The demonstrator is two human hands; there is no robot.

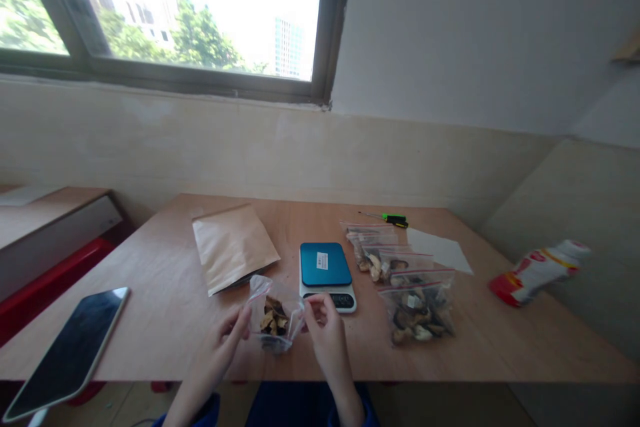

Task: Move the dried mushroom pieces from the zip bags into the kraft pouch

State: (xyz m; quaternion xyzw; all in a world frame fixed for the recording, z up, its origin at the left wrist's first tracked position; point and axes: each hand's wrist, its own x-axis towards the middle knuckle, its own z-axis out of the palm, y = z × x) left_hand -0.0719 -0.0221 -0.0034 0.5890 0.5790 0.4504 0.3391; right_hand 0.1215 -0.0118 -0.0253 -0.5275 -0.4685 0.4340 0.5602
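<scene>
Your left hand (pixel 220 347) and right hand (pixel 327 333) pinch the open zip bag (pixel 260 291) between them; slackening could spill its dried slices (pixel 273 321).

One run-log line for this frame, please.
left hand: pinches left edge of clear bag | right hand: pinches its right edge | contents: dried pieces | scale: behind it, platform bare | filled bags: right of scale
</scene>
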